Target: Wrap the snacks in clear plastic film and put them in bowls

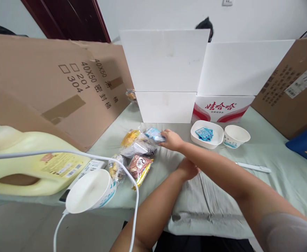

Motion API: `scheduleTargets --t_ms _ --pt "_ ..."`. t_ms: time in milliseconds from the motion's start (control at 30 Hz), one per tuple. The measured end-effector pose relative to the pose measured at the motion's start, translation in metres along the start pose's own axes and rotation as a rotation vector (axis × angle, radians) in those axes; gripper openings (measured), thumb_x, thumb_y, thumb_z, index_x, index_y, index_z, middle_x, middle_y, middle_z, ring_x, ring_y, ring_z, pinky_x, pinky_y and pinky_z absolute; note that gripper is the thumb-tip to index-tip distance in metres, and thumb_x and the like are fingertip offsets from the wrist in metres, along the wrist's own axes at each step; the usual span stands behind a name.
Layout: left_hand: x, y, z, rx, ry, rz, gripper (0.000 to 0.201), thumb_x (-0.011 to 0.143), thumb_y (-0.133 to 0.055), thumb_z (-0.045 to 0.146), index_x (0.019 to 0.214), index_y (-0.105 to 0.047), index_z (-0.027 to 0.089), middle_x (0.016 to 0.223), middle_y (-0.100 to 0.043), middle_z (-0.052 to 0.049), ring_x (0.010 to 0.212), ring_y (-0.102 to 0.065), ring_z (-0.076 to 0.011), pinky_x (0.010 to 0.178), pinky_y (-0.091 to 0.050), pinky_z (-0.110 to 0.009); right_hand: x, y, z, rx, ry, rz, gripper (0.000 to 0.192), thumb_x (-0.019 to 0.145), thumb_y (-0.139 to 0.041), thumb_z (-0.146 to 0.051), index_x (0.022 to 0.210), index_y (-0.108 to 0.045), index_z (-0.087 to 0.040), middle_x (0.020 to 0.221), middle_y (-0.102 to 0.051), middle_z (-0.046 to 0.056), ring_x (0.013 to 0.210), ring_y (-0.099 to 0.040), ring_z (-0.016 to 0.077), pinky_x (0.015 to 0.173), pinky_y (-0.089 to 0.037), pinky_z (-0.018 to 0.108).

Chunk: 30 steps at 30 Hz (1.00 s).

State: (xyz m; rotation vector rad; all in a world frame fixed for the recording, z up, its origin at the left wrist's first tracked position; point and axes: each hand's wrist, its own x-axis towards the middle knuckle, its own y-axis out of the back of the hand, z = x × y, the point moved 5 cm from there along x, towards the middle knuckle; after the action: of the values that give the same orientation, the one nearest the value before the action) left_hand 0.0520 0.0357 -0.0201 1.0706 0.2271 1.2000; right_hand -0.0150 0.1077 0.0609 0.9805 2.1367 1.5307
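My right hand [172, 140] reaches left across the cloth, its fingers closed on the edge of a small blue-and-white packet [154, 134]. That packet lies at the right of a pile of wrapped snacks. In the pile are a yellow packet [130, 138], a clear-and-white wrapper [135, 148], a brown snack packet [138, 166] with yellow at its lower edge, and a clear bag of yellowish pieces [116, 167]. My left hand [189, 169] rests on the cloth beneath my right forearm, which hides most of its fingers.
A white dish [201, 141] holds blue cards, beside a paper bowl [236, 135]. Another bowl [90, 192] stands front left, near a white cable [136, 210] and a yellow jug [51, 164]. White panels [166, 63] and a cardboard box [51, 77] stand behind. A white knife-like tool [255, 167] lies right.
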Motion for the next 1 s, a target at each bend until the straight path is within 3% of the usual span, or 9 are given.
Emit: scheduleTargets --t_ms 167,300,433,533,600,700,767,900,1000 --pt "0.001 0.011 -0.025 -0.004 0.198 0.153 0.011 0.077 -0.058 0.01 0.082 -0.064 0.018 0.086 -0.068 -0.006 0.088 -0.064 -0.0229 0.084 -0.053 -0.036 -0.094 0.052 0.051 -0.262 0.014 0.296 0.043 0.086 -0.057 -0.023 0.128 -0.056 -0.017 0.114 -0.058 0.013 0.103 -0.057 0.026 0.087 -0.047 0.036" --pt "-0.004 0.024 -0.036 -0.024 0.35 0.344 0.027 0.084 -0.043 0.006 0.102 -0.06 0.016 0.097 -0.063 -0.011 0.096 -0.061 -0.0235 0.088 -0.05 -0.043 -0.182 0.04 0.086 -0.472 -0.026 0.276 0.048 0.082 -0.05 -0.01 0.13 -0.054 -0.011 0.109 -0.059 0.017 0.098 -0.056 0.0286 0.084 -0.049 0.042" --pt "-0.002 0.022 -0.01 -0.119 0.087 0.272 0.029 0.088 -0.054 0.021 0.116 -0.059 0.02 0.116 -0.061 -0.009 0.11 -0.056 -0.0225 0.098 -0.047 -0.042 -0.246 0.015 0.093 -0.334 0.041 0.189 0.049 0.083 -0.051 -0.012 0.133 -0.052 -0.014 0.121 -0.058 0.015 0.105 -0.055 0.0257 0.09 -0.05 0.041" --pt "-0.002 0.013 0.01 -0.138 -0.157 0.079 0.035 0.084 -0.063 0.025 0.118 -0.062 0.023 0.127 -0.059 -0.008 0.119 -0.051 -0.0254 0.103 -0.043 -0.045 -0.278 0.031 0.114 -0.217 -0.027 0.359 0.033 0.09 -0.049 -0.019 0.121 -0.06 -0.02 0.119 -0.061 0.011 0.109 -0.056 0.0227 0.094 -0.047 0.038" --pt "-0.003 0.009 0.011 -0.125 -0.148 0.008 0.035 0.081 -0.066 0.022 0.117 -0.065 0.024 0.128 -0.059 -0.007 0.118 -0.051 -0.026 0.102 -0.045 -0.046 -0.296 0.046 0.145 -0.263 -0.216 0.453 0.026 0.091 -0.049 -0.023 0.111 -0.065 -0.02 0.113 -0.065 0.011 0.107 -0.056 0.0251 0.092 -0.047 0.041" --pt "-0.003 0.009 0.006 -0.125 -0.104 -0.003 0.036 0.08 -0.065 0.018 0.115 -0.066 0.025 0.126 -0.059 -0.007 0.117 -0.052 -0.0256 0.101 -0.046 -0.047 -0.312 0.056 0.194 -0.381 -0.516 0.39 0.024 0.088 -0.052 -0.027 0.105 -0.068 -0.02 0.107 -0.068 0.013 0.102 -0.058 0.0297 0.088 -0.045 0.046" --pt "-0.002 0.01 0.005 -0.134 -0.104 0.005 0.036 0.08 -0.066 0.018 0.114 -0.067 0.025 0.125 -0.059 -0.007 0.117 -0.052 -0.0258 0.1 -0.047 -0.047 -0.312 0.058 0.207 -0.392 -0.575 0.344 0.025 0.089 -0.05 -0.028 0.102 -0.069 -0.019 0.099 -0.069 0.012 0.096 -0.06 0.0284 0.087 -0.044 0.045" --pt "-0.002 0.01 0.004 -0.186 -0.104 0.045 0.036 0.077 -0.069 0.015 0.112 -0.065 0.025 0.123 -0.057 -0.007 0.116 -0.054 -0.0245 0.1 -0.048 -0.046 -0.279 0.056 0.171 -0.261 -0.418 0.387 0.032 0.096 -0.041 -0.03 0.116 -0.064 -0.02 0.106 -0.065 0.011 0.096 -0.063 0.0228 0.084 -0.048 0.036" --pt "-0.003 0.011 -0.001 -0.273 -0.031 0.107 0.05 0.073 -0.072 0.013 0.119 -0.055 0.024 0.119 -0.056 -0.008 0.109 -0.059 -0.0215 0.09 -0.054 -0.039 -0.242 0.045 0.126 -0.257 -0.292 0.224 0.029 0.095 -0.047 -0.029 0.118 -0.064 -0.023 0.106 -0.065 0.008 0.093 -0.063 0.0212 0.079 -0.048 0.032"
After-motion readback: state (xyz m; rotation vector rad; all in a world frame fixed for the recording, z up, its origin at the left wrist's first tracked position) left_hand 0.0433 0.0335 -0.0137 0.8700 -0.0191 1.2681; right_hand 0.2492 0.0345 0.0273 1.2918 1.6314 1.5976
